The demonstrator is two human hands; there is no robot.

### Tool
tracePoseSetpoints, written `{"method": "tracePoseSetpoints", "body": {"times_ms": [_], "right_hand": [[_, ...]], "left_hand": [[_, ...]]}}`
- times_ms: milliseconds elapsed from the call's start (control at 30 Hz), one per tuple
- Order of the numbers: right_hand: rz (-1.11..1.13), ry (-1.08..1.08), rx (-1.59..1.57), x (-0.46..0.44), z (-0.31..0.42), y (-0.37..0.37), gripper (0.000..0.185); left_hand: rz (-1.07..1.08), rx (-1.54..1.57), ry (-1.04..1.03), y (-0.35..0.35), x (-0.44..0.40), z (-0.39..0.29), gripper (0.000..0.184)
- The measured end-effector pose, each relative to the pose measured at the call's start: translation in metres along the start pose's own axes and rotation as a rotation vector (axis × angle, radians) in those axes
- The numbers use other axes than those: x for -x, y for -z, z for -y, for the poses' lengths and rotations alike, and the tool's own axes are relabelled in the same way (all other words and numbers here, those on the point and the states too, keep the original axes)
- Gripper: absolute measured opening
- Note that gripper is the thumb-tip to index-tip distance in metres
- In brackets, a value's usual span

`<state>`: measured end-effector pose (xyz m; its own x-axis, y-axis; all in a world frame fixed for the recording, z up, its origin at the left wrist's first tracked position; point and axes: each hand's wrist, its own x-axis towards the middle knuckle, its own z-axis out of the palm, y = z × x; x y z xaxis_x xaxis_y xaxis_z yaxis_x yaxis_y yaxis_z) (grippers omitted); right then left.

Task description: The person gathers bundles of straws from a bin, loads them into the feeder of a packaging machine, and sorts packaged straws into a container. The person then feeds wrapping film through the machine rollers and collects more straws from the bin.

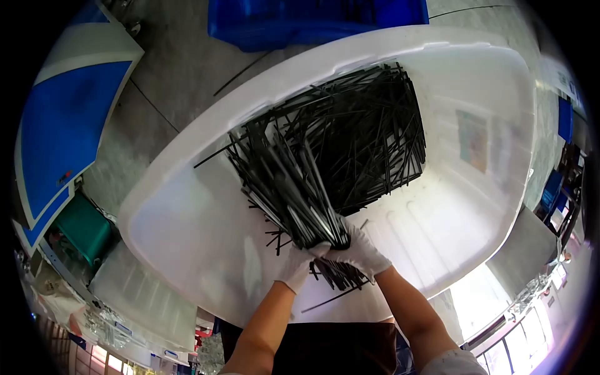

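Both of my hands wear white gloves and grip one thick bundle of thin black sticks [290, 197] near its lower end. My left hand [300, 261] wraps the bundle from the left, and my right hand [360, 249] closes round it from the right, the two almost touching. The short ends of the bundle stick out below my hands, and its long part fans out upward. Beyond it lies a tangled pile of loose black sticks [369, 134] on the floor of a large white tub [462, 225]. The fingers are partly hidden by the bundle.
A blue bin [312, 22] stands beyond the tub's far rim. At the left are a blue and white panel [75, 125] and a green container [84, 228]. One stray stick [334, 297] lies across the near side of the tub.
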<state>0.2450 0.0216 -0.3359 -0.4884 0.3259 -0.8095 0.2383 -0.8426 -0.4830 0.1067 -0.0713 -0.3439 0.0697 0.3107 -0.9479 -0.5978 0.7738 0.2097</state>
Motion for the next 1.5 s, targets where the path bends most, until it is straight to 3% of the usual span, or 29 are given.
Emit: {"method": "tracePoseSetpoints", "body": {"times_ms": [33,67,133,167,200,267,333,433,467,500,567,633,700,767,800,833,900,933,967,1000,1033,1067,1133,1167,1233,1300,1367,1433,1500], "right_hand": [[0.019,-0.054,-0.027,-0.008,0.008,0.002,0.074],[-0.030,0.080,0.081,-0.021,0.008,0.001,0.069],[-0.106,0.070,0.276,-0.048,0.039,0.004,0.063],[-0.021,-0.045,0.093,-0.063,0.056,0.007,0.063],[-0.016,0.183,0.258,-0.082,0.060,0.011,0.060],[0.081,0.211,-0.070,-0.113,0.042,0.019,0.063],[0.025,0.238,-0.008,-0.099,0.044,0.017,0.069],[-0.034,0.167,0.317,-0.019,0.034,0.013,0.080],[0.055,-0.052,-0.013,0.007,0.046,0.003,0.084],[0.038,0.126,0.267,0.028,-0.032,0.028,0.084],[0.032,-0.069,0.172,0.052,-0.043,0.015,0.084],[0.111,-0.252,0.252,0.037,-0.015,0.003,0.081],[0.149,-0.145,0.140,0.002,-0.019,0.001,0.075],[0.086,-0.091,-0.101,-0.036,0.004,-0.014,0.056],[-0.014,-0.089,-0.214,-0.056,0.038,-0.029,0.044],[0.045,-0.069,-0.013,-0.083,0.053,-0.026,0.048],[0.387,0.098,-0.812,-0.155,0.014,0.001,0.060],[0.396,0.107,-0.809,-0.145,0.025,-0.001,0.060],[0.212,0.222,-0.397,-0.119,0.042,-0.007,0.048],[0.150,0.112,-0.430,-0.092,0.044,-0.007,0.062],[0.082,0.002,-0.472,-0.064,0.047,-0.008,0.076],[0.011,-0.103,-0.518,-0.036,0.050,-0.009,0.090],[0.118,-0.248,0.413,0.007,-0.016,0.021,0.097],[0.030,-0.150,0.247,0.044,-0.034,0.015,0.097],[-0.043,-0.198,0.106,0.084,-0.053,-0.002,0.102],[-0.026,-0.297,0.063,0.096,-0.061,-0.009,0.101],[0.006,-0.388,0.028,0.081,-0.053,-0.011,0.100],[0.130,-0.117,0.079,0.039,-0.035,-0.011,0.104],[-0.039,0.213,0.262,-0.024,0.000,-0.023,0.107]], "left_hand": [[-0.014,-0.011,-0.089,-0.003,-0.006,-0.012,0.029],[0.023,0.037,-0.364,-0.004,-0.018,-0.014,0.036],[0.042,0.117,-0.220,0.001,-0.037,-0.055,0.038],[0.048,0.156,-0.148,0.003,-0.047,-0.076,0.039],[0.176,0.083,-0.317,-0.002,-0.044,-0.110,0.026],[0.319,0.075,-0.290,0.030,-0.094,-0.089,0.021],[0.411,0.179,-0.339,0.013,-0.078,-0.096,0.015],[0.184,-0.034,-0.277,-0.010,-0.015,-0.057,0.026],[0.164,-0.002,-0.280,-0.020,0.005,-0.035,0.032],[-0.004,0.065,-0.155,-0.047,0.022,-0.015,0.041],[0.322,0.274,-0.024,-0.026,0.031,0.023,0.056],[0.199,0.435,0.101,0.020,-0.010,0.155,0.060],[-0.121,0.244,-0.235,-0.009,0.011,0.042,0.053],[-0.144,0.080,-0.564,-0.008,-0.008,-0.032,0.047],[-0.063,0.351,-0.141,0.006,-0.029,-0.048,0.044],[0.070,0.325,-0.201,0.026,-0.067,-0.057,0.043],[0.324,0.255,-0.332,0.052,-0.124,-0.078,0.041],[0.234,0.220,-0.339,0.041,-0.116,-0.083,0.041],[0.146,0.190,-0.339,0.023,-0.097,-0.089,0.040],[0.133,0.156,-0.442,0.002,-0.061,-0.099,0.043],[0.312,0.238,-0.329,-0.006,-0.037,-0.098,0.045],[0.407,0.225,-0.455,-0.003,-0.042,-0.069,0.046],[0.365,0.022,-0.129,0.002,-0.025,0.004,0.052],[0.438,0.082,-0.259,0.001,-0.026,0.071,0.056],[0.352,0.305,0.195,-0.006,0.031,0.091,0.061],[0.228,0.353,0.364,-0.006,0.057,0.108,0.054],[0.149,0.362,0.237,-0.006,0.058,0.091,0.052],[0.062,0.132,0.013,0.001,0.032,0.054,0.053],[-0.015,0.293,-0.186,0.002,-0.006,-0.021,0.060]]}}
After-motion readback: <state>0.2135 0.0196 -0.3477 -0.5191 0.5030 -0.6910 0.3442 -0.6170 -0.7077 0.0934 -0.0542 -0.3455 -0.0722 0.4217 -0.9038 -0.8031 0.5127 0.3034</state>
